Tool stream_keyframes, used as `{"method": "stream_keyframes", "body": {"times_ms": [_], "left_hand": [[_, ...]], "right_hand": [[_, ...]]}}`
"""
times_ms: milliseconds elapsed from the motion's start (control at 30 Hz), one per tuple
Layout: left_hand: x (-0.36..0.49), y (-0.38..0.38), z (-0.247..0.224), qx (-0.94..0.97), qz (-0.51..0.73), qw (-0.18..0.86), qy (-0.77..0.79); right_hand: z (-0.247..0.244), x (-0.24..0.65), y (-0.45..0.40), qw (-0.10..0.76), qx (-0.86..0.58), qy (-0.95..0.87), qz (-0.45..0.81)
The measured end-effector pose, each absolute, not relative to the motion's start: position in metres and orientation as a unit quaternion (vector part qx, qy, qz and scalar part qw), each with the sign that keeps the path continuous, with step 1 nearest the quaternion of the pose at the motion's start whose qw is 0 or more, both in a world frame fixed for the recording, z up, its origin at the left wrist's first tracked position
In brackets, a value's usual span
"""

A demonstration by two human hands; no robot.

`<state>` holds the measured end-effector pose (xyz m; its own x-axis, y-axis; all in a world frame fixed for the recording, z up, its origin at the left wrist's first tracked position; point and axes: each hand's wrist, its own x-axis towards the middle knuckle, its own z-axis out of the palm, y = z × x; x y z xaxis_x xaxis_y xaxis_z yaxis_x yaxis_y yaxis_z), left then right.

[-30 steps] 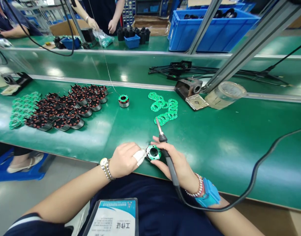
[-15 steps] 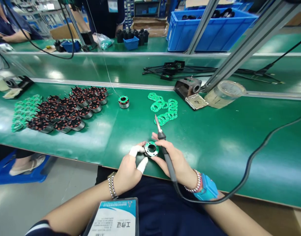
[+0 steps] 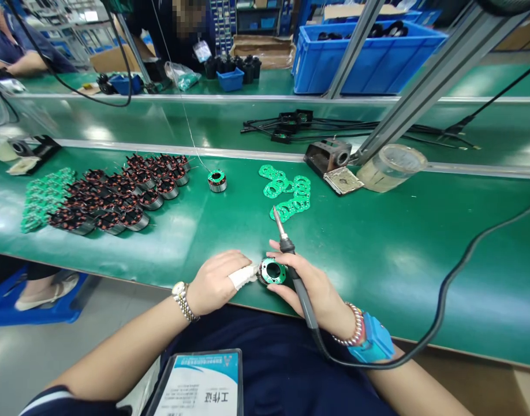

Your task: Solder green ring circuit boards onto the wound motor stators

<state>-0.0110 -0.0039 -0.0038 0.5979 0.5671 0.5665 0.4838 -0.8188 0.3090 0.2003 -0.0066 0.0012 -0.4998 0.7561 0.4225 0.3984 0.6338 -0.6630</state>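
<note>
A motor stator with a green ring-shaped circuit board [image 3: 279, 263] on its top face is held just above the bench's front edge. My right hand [image 3: 319, 283] grips its right side between thumb and fingers. The same hand holds a soldering iron [image 3: 300, 289], its tip pointing away over loose green ring boards [image 3: 291, 207]. My left hand [image 3: 219, 282], with white coverings on its fingers, is closed at the stator's left side; its fingertips are partly hidden there. Another stator with a green board [image 3: 217, 181] stands alone farther back, a thin solder wire hanging down by it.
Rows of copper-wound stators [image 3: 118, 193] and a pile of green boards [image 3: 46, 199] lie at the left. Behind the loose boards are a soldering iron stand [image 3: 328, 156], a sponge tray [image 3: 343, 181] and a cloudy plastic tub [image 3: 392, 167]. The iron's black cord [image 3: 442, 294] crosses at right.
My left hand has turned and shifted left, its covered fingers now together at the stator's side. The stator and right hand have moved slightly right and toward me. A person across the bench has leaned in.
</note>
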Motion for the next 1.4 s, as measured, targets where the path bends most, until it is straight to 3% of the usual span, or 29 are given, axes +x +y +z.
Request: {"method": "stream_keyframes", "body": {"times_ms": [300, 633, 967, 1133, 1400], "left_hand": [[-0.014, 0.003, -0.002, 0.910, 0.327, 0.053, 0.247], [0.019, -0.019, -0.002, 0.773, 0.360, 0.181, 0.490], [0.026, -0.039, -0.011, 0.753, 0.353, 0.238, 0.502], [0.022, -0.003, -0.011, 0.751, 0.307, 0.249, 0.529], [-0.036, 0.114, 0.020, 0.747, 0.196, 0.126, 0.623]], "right_hand": [[0.001, 0.201, -0.007, 0.360, -0.347, -0.827, 0.256], [-0.003, 0.196, -0.014, 0.371, -0.374, -0.818, 0.232], [-0.008, 0.187, -0.017, 0.389, -0.395, -0.806, 0.205], [0.002, 0.186, -0.003, 0.394, -0.401, -0.803, 0.199], [0.025, 0.226, 0.029, 0.448, -0.467, -0.752, 0.122]]}}
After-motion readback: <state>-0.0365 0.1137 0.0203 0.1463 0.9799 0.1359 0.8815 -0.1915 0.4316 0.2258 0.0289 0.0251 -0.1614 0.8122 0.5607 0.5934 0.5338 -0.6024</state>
